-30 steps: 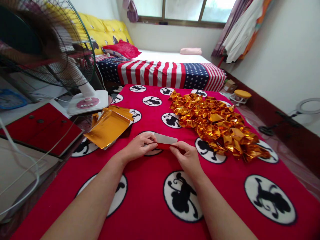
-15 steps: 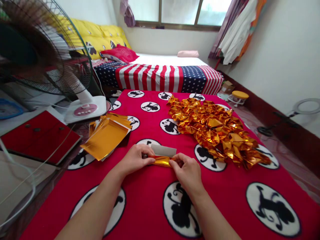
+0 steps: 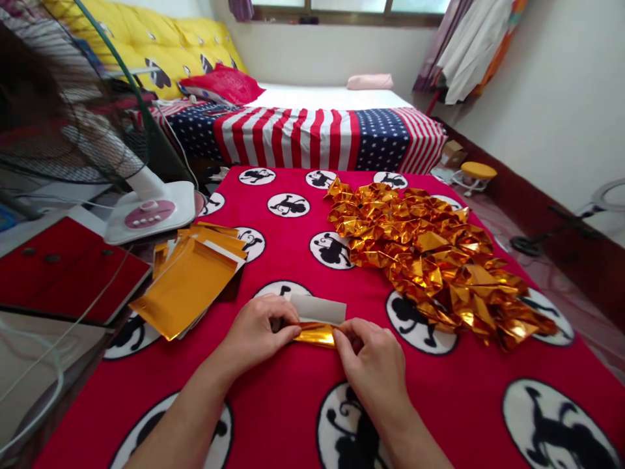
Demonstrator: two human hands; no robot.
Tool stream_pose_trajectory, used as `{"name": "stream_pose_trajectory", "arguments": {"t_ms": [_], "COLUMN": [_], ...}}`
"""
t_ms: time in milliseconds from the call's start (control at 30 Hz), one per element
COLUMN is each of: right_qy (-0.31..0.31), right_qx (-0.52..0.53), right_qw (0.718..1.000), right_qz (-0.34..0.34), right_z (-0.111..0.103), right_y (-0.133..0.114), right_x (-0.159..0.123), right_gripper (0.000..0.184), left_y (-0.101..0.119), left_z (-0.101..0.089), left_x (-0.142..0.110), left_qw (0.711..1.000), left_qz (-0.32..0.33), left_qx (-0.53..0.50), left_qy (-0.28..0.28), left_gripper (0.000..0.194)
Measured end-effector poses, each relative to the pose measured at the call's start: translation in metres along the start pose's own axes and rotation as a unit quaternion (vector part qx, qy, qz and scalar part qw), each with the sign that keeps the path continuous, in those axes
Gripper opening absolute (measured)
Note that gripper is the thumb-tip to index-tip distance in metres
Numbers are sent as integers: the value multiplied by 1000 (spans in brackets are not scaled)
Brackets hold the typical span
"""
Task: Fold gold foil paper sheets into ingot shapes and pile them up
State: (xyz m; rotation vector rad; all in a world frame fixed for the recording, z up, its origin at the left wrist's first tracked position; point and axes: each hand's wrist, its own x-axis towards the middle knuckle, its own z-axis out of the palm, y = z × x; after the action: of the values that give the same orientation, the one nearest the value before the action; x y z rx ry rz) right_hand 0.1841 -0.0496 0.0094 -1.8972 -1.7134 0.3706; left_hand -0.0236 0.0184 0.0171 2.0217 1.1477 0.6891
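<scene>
A sheet of gold foil paper [image 3: 316, 335] lies in front of me, its near edge folded over so a shiny gold strip shows. Its pale grey back [image 3: 319, 309] faces up beyond the fold. My left hand [image 3: 266, 329] pinches the strip's left end between thumb and fingers. At the right end, my right hand [image 3: 374, 352] pinches the same strip. A spread of folded gold foil pieces [image 3: 430, 251] lies to the right, beyond my right hand. Off to the left rests a loose stack of flat gold foil sheets [image 3: 190, 280].
A red cloth with black-and-white round figures [image 3: 273, 404] covers the surface under my hands. On the left stand a fan [image 3: 151, 208] and a dark red panel [image 3: 68, 270]. A bed with a striped, starred cover [image 3: 293, 133] is behind; a yellow stool [image 3: 477, 170] stands right.
The view has tilted down and come slightly closer, so things sit lower in the picture. Both hands keep hold of the strip's ends, and the gold fold looks flatter.
</scene>
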Motion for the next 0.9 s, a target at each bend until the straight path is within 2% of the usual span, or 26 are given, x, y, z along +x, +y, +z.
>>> {"name": "stream_pose_trajectory", "arguments": {"t_ms": [567,900], "right_qy": [4,3], "right_qx": [-35,-36], "right_qw": [999,999], "right_qz": [17,19], "right_z": [3,2], "right_y": [0,-1], "right_x": [2,2], "right_gripper": [20,20], "left_y": [-2,-3], "left_z": [1,-6], "left_x": [1,0], "left_qw": [1000,998], "left_qz": [-2,-56], "left_qx": [15,-16], "left_qy": [5,5], "left_gripper": [7,11]}}
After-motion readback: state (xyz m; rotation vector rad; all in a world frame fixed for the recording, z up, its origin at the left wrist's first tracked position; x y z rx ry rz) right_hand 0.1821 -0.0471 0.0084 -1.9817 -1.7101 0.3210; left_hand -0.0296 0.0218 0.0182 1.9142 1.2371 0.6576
